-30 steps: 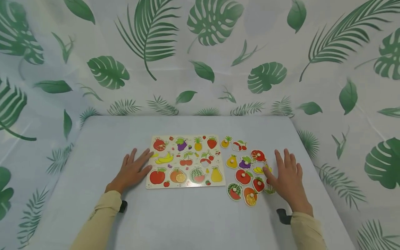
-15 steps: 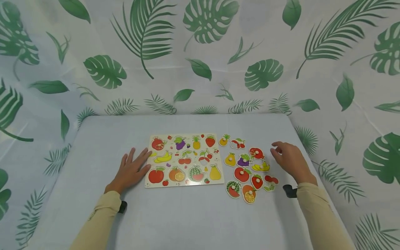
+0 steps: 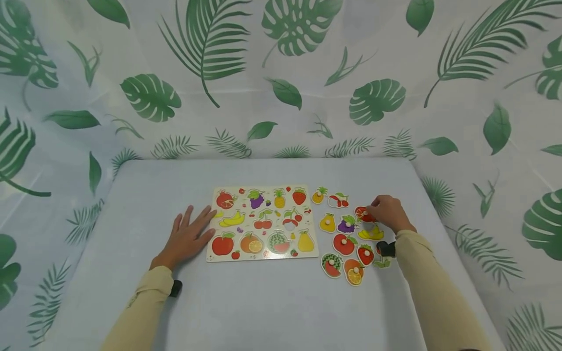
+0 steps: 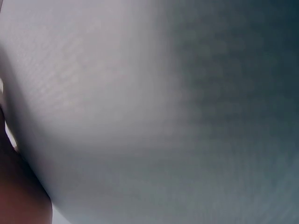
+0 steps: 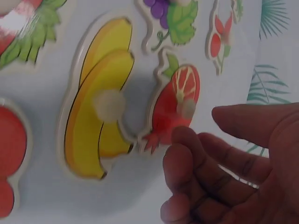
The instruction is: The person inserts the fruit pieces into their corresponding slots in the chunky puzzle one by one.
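My right hand [image 3: 391, 213] reaches over the pomegranate puzzle piece [image 3: 361, 213], fingers bent. In the right wrist view, thumb and fingertips stand apart close to the round knob of that pomegranate piece, which lies on the table. Just below it is the banana piece [image 5: 93, 102] with its own knob. My left hand [image 3: 186, 236] lies spread on the table, its fingertips at the left edge of the fruit puzzle board [image 3: 259, 257]. Blurred pale cloth fills most of the left wrist view.
Several knobbed fruit pieces lie right of the board, among them a pear [image 3: 327, 223], grapes [image 3: 346, 225], an apple [image 3: 344, 245], a watermelon [image 3: 331, 265] and an orange [image 3: 353, 273]. The black wrist camera [image 3: 386, 248] overlaps the cherry piece [image 3: 383, 263]. A leaf-patterned cloth [image 3: 285, 126] hangs behind.
My right hand first draws back from the pieces with its fingers bending, then moves left to the pomegranate piece. My left hand stays at the board's edge.
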Available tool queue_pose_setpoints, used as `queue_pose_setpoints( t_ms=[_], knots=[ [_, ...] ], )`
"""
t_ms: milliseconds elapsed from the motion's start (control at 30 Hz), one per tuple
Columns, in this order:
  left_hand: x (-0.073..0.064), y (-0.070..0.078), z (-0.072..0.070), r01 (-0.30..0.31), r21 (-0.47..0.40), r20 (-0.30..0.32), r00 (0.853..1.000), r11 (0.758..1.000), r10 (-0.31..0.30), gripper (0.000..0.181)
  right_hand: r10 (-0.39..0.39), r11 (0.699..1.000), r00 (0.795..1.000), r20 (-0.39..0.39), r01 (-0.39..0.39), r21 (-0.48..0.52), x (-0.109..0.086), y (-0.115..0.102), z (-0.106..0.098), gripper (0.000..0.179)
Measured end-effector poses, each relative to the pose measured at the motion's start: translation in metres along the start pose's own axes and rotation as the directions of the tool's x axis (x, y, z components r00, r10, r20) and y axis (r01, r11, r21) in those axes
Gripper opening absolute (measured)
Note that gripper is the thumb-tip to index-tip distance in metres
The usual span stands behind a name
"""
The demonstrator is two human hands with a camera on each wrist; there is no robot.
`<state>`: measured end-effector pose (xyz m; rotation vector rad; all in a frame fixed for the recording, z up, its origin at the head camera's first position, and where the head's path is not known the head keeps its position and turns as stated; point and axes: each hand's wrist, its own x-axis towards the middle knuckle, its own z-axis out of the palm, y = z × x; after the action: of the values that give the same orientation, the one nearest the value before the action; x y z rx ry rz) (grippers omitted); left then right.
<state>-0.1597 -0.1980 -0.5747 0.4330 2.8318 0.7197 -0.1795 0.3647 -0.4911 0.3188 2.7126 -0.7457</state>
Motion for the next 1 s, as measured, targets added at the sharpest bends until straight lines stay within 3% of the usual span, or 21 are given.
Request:
queue_pose_setpoints(
  t_ms=[233, 533, 733, 867, 1000],
  knots=[
    [-0.001, 0.003, 0.000, -0.005, 0.002, 0.000, 1.000, 1.000, 0.005, 0.068, 0.100, 0.995, 0.995, 0.011, -0.100, 0.020, 0.004, -0.015, 0.004, 0.040],
    [-0.002, 0.001, -0.005, 0.003, 0.000, 0.001, 1.000, 1.000, -0.003, 0.068, 0.152, 0.984, 0.988, 0.006, -0.152, 0.095, 0.009, -0.016, 0.018, 0.029],
    [-0.001, -0.002, -0.004, 0.008, 0.006, 0.010, 1.000, 1.000, -0.008, 0.068, 0.164, 0.984, 0.986, -0.016, -0.163, 0.068, 0.010, -0.023, 0.020, 0.026],
    [0.000, -0.003, -0.004, 0.008, 0.000, 0.020, 1.000, 1.000, -0.008, 0.069, 0.127, 0.992, 0.992, -0.020, -0.126, 0.025, 0.012, -0.028, 0.016, 0.025],
    [0.003, -0.005, -0.003, 0.009, 0.016, 0.023, 1.000, 1.000, -0.010, 0.069, 0.029, 0.999, 0.999, -0.042, -0.029, -0.013, 0.016, -0.039, 0.008, 0.031]
  ],
)
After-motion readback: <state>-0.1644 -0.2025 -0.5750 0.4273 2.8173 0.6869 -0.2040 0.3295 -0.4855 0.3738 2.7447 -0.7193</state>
